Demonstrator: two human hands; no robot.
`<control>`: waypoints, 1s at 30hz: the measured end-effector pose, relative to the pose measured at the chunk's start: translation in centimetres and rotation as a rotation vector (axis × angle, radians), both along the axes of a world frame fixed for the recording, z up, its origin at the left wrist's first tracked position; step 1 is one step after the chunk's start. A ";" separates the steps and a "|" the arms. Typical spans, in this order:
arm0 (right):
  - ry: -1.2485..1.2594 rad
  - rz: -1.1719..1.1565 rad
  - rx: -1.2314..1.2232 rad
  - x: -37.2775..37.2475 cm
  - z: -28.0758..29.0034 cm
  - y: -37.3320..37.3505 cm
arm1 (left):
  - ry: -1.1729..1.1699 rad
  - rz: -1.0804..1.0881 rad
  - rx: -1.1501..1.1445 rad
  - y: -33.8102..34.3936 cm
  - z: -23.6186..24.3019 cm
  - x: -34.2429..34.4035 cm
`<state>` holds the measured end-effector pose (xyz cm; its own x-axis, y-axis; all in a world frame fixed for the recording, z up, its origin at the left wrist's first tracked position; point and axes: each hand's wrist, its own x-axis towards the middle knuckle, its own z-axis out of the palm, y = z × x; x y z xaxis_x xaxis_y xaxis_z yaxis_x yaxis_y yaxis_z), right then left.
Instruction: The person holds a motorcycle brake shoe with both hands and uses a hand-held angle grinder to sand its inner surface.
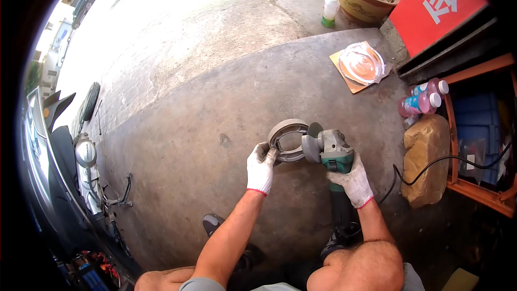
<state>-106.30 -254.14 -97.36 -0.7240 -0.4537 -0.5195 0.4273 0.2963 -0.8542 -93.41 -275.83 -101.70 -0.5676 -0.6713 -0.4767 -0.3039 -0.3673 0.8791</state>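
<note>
In white knit gloves with red cuffs, both my hands are out over the concrete floor. My left hand (261,166) is closed on the near-left side of a ring-shaped pair of brake shoes (291,157), grey with a curved outer lining. My right hand (351,179) grips a green and black angle grinder (337,156) with a grey metal head. The grinder's disc and guard (312,144) stand at the right side of the brake shoes. Whether the disc touches them, or is spinning, I cannot tell.
A motorbike (70,178) stands along the left. Right of me are a wrapped brown block (426,161), pink-liquid bottles (420,104), an orange metal frame (474,196) and the grinder's black cable (431,175). Farther off lie a paint-smeared board (344,75), a white bottle (330,9) and a planter (366,8).
</note>
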 end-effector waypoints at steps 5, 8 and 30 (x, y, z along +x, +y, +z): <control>0.002 0.007 -0.009 0.0 0.0 0.0 | 0.005 -0.014 -0.058 0.0 0.0 -0.1; -0.049 -0.016 -0.054 -0.1 -0.2 0.0 | -0.001 -0.033 -0.074 -0.1 0.3 0.0; 0.236 0.253 0.161 -1.6 2.4 -2.2 | -0.222 -0.250 -0.556 -1.6 4.4 -1.4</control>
<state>-107.92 -256.37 -94.96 -0.7075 -0.5597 -0.4315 0.1206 0.5060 -0.8541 -94.85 -277.45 -97.32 -0.6663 -0.7125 -0.2198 -0.5178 0.2300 0.8240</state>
